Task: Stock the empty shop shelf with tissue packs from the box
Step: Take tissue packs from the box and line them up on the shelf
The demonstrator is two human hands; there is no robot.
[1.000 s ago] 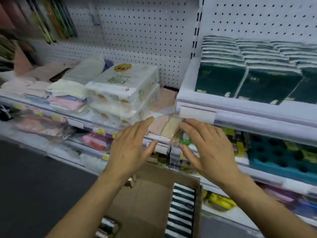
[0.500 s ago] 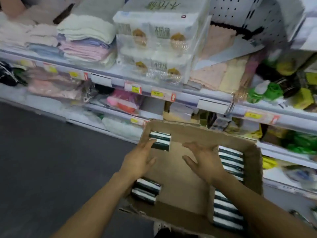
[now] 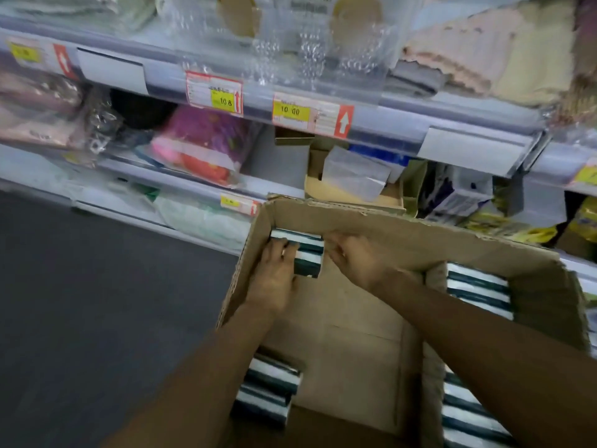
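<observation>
Head view, looking down into an open cardboard box (image 3: 371, 218) standing on the dark floor (image 3: 80, 302) in front of shop shelving. A short stack of tissue packs (image 3: 307, 253), dark green with white bands, sits in the box's far left corner, against the far wall; the packs lie flat, their long axes running left to right along that wall. The left hand (image 3: 274, 279) reaches in along the left wall, fingers (image 3: 284, 250) curved against the left end of the stack and thumb at its near face, so the hand is partly closed around the packs; whether it has a firm grip cannot be told. The right hand (image 3: 358, 257) meets the stack from the right, its fingers bent and touching the right end near the top edge; blur hides how tightly they press. More packs of the same kind lie in a row (image 3: 478, 289) along the right wall, and a small pile (image 3: 271, 386) lies by the near left corner. The middle of the box floor shows bare cardboard. Behind the box, a shelf edge (image 3: 371, 130) carries yellow and red price labels (image 3: 292, 111), with bagged goods above and below it.
</observation>
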